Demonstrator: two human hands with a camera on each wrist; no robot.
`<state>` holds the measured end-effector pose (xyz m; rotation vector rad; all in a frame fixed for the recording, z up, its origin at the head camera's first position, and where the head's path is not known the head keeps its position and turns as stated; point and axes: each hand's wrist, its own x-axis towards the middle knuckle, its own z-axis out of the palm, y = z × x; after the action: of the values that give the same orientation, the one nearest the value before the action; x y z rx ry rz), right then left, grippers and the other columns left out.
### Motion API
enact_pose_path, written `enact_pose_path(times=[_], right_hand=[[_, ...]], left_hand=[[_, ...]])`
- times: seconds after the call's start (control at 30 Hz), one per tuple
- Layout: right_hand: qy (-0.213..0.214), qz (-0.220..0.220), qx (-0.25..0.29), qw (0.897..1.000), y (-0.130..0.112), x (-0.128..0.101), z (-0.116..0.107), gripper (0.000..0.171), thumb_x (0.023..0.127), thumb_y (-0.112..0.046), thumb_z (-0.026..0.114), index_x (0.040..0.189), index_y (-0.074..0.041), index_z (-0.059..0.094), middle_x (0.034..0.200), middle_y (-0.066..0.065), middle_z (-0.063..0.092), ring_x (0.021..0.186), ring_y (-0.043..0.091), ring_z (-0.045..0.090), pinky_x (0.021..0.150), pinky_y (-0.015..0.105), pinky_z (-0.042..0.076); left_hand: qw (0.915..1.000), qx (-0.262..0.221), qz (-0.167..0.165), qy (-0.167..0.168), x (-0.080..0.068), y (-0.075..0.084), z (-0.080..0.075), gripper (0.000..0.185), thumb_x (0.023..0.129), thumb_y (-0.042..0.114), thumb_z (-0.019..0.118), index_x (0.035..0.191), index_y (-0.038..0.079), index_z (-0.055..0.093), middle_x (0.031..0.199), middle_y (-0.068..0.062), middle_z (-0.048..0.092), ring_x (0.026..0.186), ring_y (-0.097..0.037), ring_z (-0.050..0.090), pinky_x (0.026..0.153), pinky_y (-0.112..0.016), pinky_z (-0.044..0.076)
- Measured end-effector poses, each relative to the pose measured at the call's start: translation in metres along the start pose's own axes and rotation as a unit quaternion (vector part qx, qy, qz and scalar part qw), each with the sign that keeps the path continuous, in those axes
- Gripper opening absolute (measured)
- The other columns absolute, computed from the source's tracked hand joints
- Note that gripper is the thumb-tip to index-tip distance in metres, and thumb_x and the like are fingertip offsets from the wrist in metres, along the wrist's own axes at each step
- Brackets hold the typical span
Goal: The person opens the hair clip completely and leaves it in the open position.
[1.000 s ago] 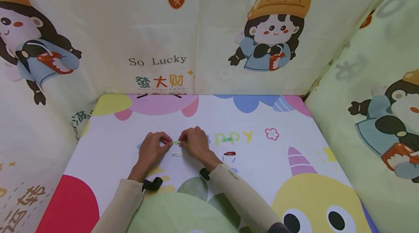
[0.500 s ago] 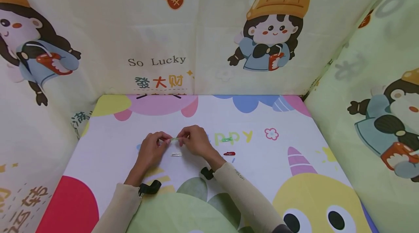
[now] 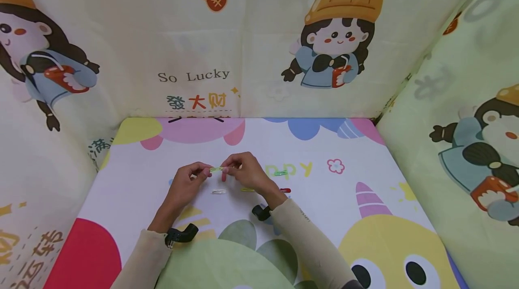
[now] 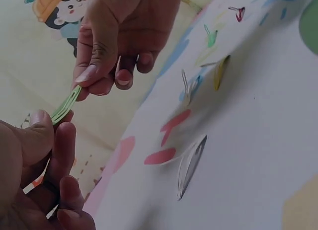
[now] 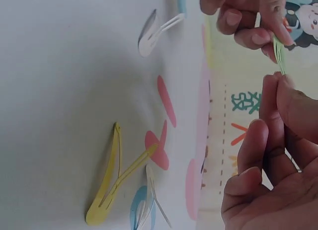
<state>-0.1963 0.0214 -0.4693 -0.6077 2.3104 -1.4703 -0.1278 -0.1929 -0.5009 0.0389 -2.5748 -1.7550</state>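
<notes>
Held above the printed mat (image 3: 365, 181) by both hands — left hand (image 3: 184, 185) and right hand (image 3: 247, 174) each pinched an end of the pale green hair clip (image 3: 216, 169). Below the grip, lay sprung open: yellow clip (image 5: 110, 183), white clip (image 3: 218, 191). Off right — green clip (image 3: 280, 172), red clip (image 3: 285, 190), seemingly unhandled. Judged midway.

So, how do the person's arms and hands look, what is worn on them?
Both arms wear long, close-fitting beige sleeves that reach the wrists. A small black camera mount sits at the left wrist, another at the right. The left hand and right hand are bare, without gloves.
</notes>
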Motion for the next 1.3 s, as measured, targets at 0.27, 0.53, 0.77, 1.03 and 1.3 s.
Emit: enact_pose_path(times=[0.27, 0.53, 0.77, 1.03, 1.3], right_hand=[[-0.027, 0.023, 0.052, 0.998, 0.004, 0.001, -0.003, 0.007, 0.099, -0.011, 0.075, 0.102, -0.008, 0.080, 0.100, 0.028, 0.073, 0.076, 0.015, 0.054, 0.065, 0.025, 0.047], [-0.012, 0.029, 0.058, 0.998, 0.007, 0.001, -0.001, 0.005, 0.098, -0.011, 0.076, 0.099, -0.009, 0.081, 0.095, 0.025, 0.074, 0.074, 0.015, 0.054, 0.065, 0.025, 0.046], [0.052, -0.012, -0.065, 0.996, 0.005, 0.001, 0.004, 0.012, 0.092, -0.013, 0.083, 0.099, -0.023, 0.085, 0.089, -0.007, 0.080, 0.083, 0.013, 0.059, 0.075, 0.027, 0.046], [0.082, -0.012, -0.133, 0.988, 0.002, 0.002, 0.010, 0.009, 0.090, -0.017, 0.086, 0.097, -0.023, 0.086, 0.088, -0.011, 0.080, 0.087, 0.015, 0.056, 0.074, 0.027, 0.043], [0.086, -0.007, -0.190, 0.978, 0.003, 0.005, 0.014, 0.007, 0.091, -0.019, 0.086, 0.096, -0.024, 0.086, 0.086, -0.011, 0.079, 0.083, 0.010, 0.052, 0.072, 0.024, 0.042]], left_hand=[[0.9950, -0.095, -0.019, -0.027, 0.002, -0.002, 0.000, 0.032, 0.109, 0.024, 0.062, 0.116, -0.007, 0.071, 0.102, -0.016, 0.074, 0.089, -0.011, 0.055, 0.076, -0.021, 0.042], [0.9950, -0.099, -0.005, -0.013, 0.003, -0.002, 0.002, 0.029, 0.108, 0.022, 0.064, 0.115, -0.004, 0.074, 0.099, -0.013, 0.076, 0.087, -0.013, 0.056, 0.073, -0.020, 0.041], [0.9963, -0.084, -0.012, 0.011, 0.003, -0.001, 0.004, 0.031, 0.106, 0.028, 0.068, 0.120, 0.002, 0.075, 0.106, -0.022, 0.077, 0.094, -0.020, 0.066, 0.077, -0.019, 0.047], [0.9990, 0.007, 0.014, 0.043, 0.005, -0.002, 0.006, 0.021, 0.102, 0.027, 0.075, 0.116, 0.012, 0.077, 0.101, -0.013, 0.079, 0.087, -0.023, 0.064, 0.074, -0.022, 0.047], [0.9773, 0.180, 0.073, 0.086, 0.011, 0.000, 0.011, 0.021, 0.088, 0.016, 0.088, 0.107, 0.016, 0.081, 0.098, -0.006, 0.078, 0.084, -0.021, 0.053, 0.075, -0.035, 0.041]])
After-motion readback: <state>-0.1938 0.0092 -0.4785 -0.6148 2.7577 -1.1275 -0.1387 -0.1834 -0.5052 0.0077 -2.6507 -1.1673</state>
